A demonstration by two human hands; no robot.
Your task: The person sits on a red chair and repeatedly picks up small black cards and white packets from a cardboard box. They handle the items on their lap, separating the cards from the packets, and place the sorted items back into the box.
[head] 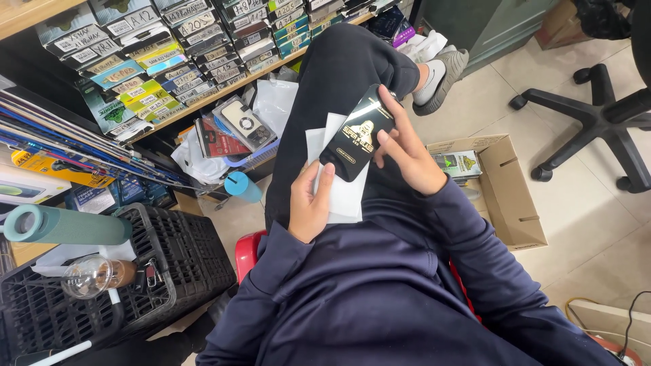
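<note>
I sit on a red stool with one leg crossed over my lap. My left hand (pixel 310 203) grips the lower end of a flat black package (pixel 357 135) with a glossy face, and also holds white paper sheets (pixel 346 193) behind it. My right hand (pixel 405 152) holds the package's right edge, fingers curled over its top and side. Both hands hold it over my dark trouser leg (pixel 325 81).
Shelves (pixel 156 54) packed with small labelled boxes run along the upper left. A black plastic crate (pixel 169 257) stands at left with a green cylinder (pixel 64 226) and a clear bulb on it. An open cardboard box (pixel 505 193) sits on the tiled floor at right, beside an office chair base (pixel 597 122).
</note>
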